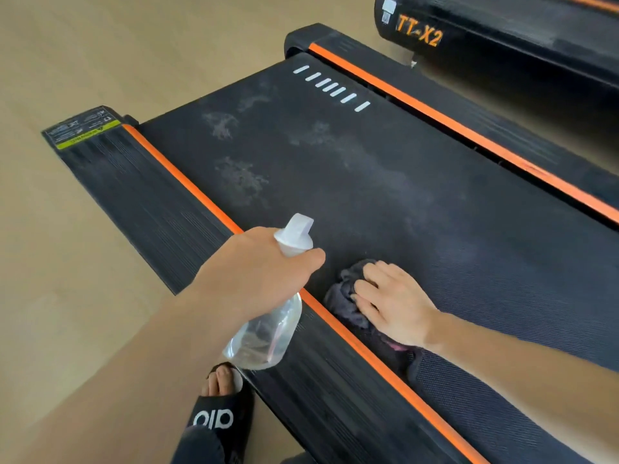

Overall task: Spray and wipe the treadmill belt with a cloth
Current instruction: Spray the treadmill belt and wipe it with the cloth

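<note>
— Pale wood floor (83, 229) fills the left side, out toward nine o'clock. What comes next as you move across?

— Down at seven o'clock a foot in a black slide sandal (219, 416) with white lettering stands on the floor, just beside the treadmill's ribbed side rail (144, 202). An orange strip (187, 185) runs along the rail's inner edge.

— And the left hand?

— The left hand (258, 266) sits a little below centre, above that orange strip. Its fingers are curled round the neck of a clear spray bottle (264, 333), thumb along the side just under the white nozzle (296, 234). The nozzle points toward twelve o'clock, over the belt; the bottle's body hangs down toward six.

— Where is the belt?

— The black treadmill belt (418, 155) runs diagonally from eleven o'clock to five o'clock. It carries pale, mottled patches (241, 182) toward eleven, and a row of short white dashes (331, 88) near twelve.

— The cloth?

— A dark, bunched cloth (345, 296) lies on the belt just right of the orange strip, around five o'clock from centre. The right hand (392, 303) rests flat on it, fingers straight and slightly spread, pressing it against the belt.

— Anything further right?

— A second orange strip (469, 128) lines the far rail, and at one o'clock a second black machine (502, 31) shows orange lettering, "TT-X2".
</note>
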Demonstrator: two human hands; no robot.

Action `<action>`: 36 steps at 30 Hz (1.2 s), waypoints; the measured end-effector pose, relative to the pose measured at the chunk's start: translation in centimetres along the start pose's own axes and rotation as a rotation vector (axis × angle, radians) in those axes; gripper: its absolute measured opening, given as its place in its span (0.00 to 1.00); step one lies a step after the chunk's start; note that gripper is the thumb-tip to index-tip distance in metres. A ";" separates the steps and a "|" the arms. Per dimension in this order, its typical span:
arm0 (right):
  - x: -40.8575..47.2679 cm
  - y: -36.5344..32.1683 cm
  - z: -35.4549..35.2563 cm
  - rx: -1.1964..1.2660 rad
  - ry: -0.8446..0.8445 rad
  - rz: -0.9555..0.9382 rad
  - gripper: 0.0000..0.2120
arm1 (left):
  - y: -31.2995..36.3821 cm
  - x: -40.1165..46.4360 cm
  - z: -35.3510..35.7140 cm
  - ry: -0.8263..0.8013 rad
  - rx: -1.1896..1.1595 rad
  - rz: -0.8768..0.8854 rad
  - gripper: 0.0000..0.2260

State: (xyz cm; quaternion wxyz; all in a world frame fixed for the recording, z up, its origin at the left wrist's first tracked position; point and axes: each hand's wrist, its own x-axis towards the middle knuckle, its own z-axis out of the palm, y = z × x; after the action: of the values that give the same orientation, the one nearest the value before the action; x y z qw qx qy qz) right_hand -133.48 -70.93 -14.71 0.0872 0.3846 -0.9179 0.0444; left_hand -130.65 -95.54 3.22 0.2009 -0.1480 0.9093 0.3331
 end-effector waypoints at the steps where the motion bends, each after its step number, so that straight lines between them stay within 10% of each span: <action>1: 1.8 0.9 0.6 -0.013 0.009 0.018 0.09 | 0.0 0.1 0.2 -0.001 0.004 -0.004 0.22; 8: 12.5 3.6 2.2 -0.073 0.027 0.585 0.14 | 1.1 0.5 0.9 -0.012 -0.013 0.061 0.23; 19: -4.4 0.7 -1.9 -0.006 -0.031 0.113 0.11 | 4.2 1.6 2.4 -0.112 0.015 0.137 0.20; 27: 9.2 8.4 1.9 -0.090 -0.026 0.933 0.18 | 5.3 2.2 4.3 -0.118 0.045 0.168 0.21; 36: -5.2 -1.9 -1.9 0.088 -0.068 0.231 0.12 | 6.8 1.5 4.6 -0.138 0.045 0.212 0.19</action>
State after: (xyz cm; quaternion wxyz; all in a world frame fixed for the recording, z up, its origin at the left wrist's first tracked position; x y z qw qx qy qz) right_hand -128.36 -68.33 -13.79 0.0334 0.2812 -0.9556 0.0811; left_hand -133.41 -87.71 3.02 0.2300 -0.0231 0.9110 0.3416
